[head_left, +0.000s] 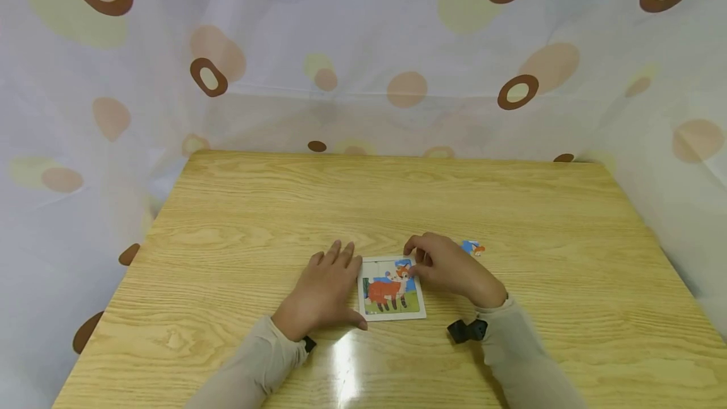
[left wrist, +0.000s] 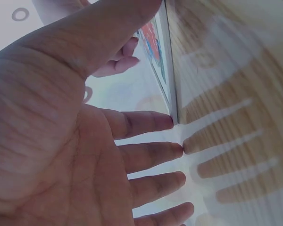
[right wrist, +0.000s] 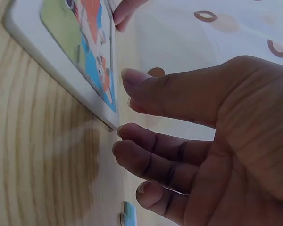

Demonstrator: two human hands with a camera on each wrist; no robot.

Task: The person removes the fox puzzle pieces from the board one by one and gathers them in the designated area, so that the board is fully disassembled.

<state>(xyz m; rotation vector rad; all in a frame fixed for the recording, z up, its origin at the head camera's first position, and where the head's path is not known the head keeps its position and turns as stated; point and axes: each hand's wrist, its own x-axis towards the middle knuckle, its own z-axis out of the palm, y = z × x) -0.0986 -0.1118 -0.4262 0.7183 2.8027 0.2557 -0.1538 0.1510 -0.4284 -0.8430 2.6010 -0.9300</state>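
A jigsaw puzzle (head_left: 392,295) in a white frame lies on the table, showing an orange animal on green ground under blue sky. Its upper left part is bare and pale. My left hand (head_left: 326,289) spreads along the left side, with the index fingertip (left wrist: 166,120) at a frame corner and the thumb by the near left corner. Over the upper right corner is my right hand (head_left: 449,267), its fingers bent and nothing visible between thumb and fingers. In the right wrist view, the thumb (right wrist: 174,92) stands over the puzzle corner and the other fingertips are right at the frame's edge.
Loose puzzle pieces (head_left: 472,248), blue and orange, lie on the wooden table (head_left: 255,207) just beyond the right hand. A spotted curtain (head_left: 363,30) hangs around the back and sides of the table.
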